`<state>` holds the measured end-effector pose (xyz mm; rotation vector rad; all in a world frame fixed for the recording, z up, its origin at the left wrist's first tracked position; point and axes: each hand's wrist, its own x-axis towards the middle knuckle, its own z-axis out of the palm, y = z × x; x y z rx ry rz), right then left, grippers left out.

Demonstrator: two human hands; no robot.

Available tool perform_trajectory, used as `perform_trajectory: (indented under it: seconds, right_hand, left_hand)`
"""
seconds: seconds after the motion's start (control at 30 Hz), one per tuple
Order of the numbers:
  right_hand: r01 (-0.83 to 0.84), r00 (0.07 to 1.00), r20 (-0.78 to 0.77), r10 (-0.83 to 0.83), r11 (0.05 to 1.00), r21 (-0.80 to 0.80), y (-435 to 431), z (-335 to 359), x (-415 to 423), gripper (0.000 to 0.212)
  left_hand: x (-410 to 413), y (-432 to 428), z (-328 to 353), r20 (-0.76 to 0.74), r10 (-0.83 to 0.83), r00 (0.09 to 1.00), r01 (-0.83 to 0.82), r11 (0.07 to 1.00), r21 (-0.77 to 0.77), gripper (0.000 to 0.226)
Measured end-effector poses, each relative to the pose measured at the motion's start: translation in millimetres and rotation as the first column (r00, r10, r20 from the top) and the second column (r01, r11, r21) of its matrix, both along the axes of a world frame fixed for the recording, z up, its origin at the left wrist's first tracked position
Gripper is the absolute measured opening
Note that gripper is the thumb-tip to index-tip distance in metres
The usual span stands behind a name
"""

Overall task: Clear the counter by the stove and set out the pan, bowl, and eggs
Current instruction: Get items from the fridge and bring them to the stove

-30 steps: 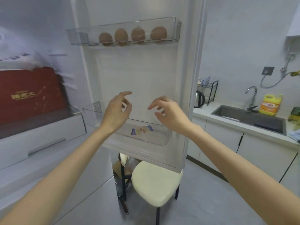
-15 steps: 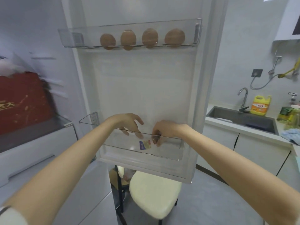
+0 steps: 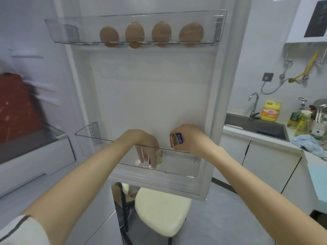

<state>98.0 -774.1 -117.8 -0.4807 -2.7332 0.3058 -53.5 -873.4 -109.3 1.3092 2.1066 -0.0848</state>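
1. The open white fridge door (image 3: 150,96) fills the middle of the view, with a clear plastic upper door shelf (image 3: 58,32) at the top.
2. Four brown eggs (image 3: 148,33) stand in a row in that upper shelf, untouched.
3. The left hand (image 3: 147,147) reaches down into the clear plastic lower door bin (image 3: 182,167), fingers curled round a small pale packet (image 3: 159,157).
4. The right hand (image 3: 191,138), just above the bin's right part, pinches a small blue, white and red packet (image 3: 177,140).
5. Far right, a yellow detergent bottle (image 3: 270,111) stands beside the grey sink (image 3: 265,127).
6. Below the door sits a cream-seated stool (image 3: 161,211).
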Motion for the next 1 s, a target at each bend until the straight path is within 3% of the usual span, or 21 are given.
perform_trajectory:
  seconds: [0.13,0.2,0.3,0.43,0.6,0.73,0.87,1.0]
  right_hand:
    - [0.02,0.996,-0.089,-0.021,1.0,-0.008,-6,0,4,0.026]
    - [0.009,0.987,-0.161,-0.013,1.0,-0.024,-5,0,5,0.028]
    - [-0.073,0.933,-0.357,0.034,0.993,-0.095,-9,3,12,0.04]
    - [-0.166,0.749,-0.659,0.076,0.983,-0.075,-17,10,33,0.048]
    - [-0.093,0.661,-0.741,0.12,0.993,0.077,-15,10,82,0.051]
    - [0.018,0.682,-0.729,0.052,0.996,0.089,1,-2,139,0.052]
    - [0.148,0.736,-0.673,-0.064,0.987,0.068,20,-21,218,0.054]
    - [0.304,0.721,-0.655,-0.225,0.953,0.007,30,-41,304,0.054]
  left_hand:
    - [-9,-9,-2,0.111,0.02,0.994,-0.044,0.975,0.217,0.019]
    - [-11,-15,-1,0.2,0.062,0.978,-0.134,0.918,0.372,0.02]
    - [-4,-29,8,0.343,0.098,0.934,-0.296,0.747,0.594,0.022]
    - [24,-46,24,0.451,0.12,0.884,-0.447,0.494,0.745,0.021]
    - [88,-46,32,0.498,-0.006,0.867,-0.474,0.293,0.83,0.026]
    - [142,-32,31,0.497,-0.162,0.853,-0.442,0.285,0.851,0.023]
    - [205,-1,26,0.465,-0.272,0.843,-0.35,0.378,0.857,0.022]
    - [274,38,10,0.484,-0.306,0.82,-0.298,0.493,0.817,0.026]
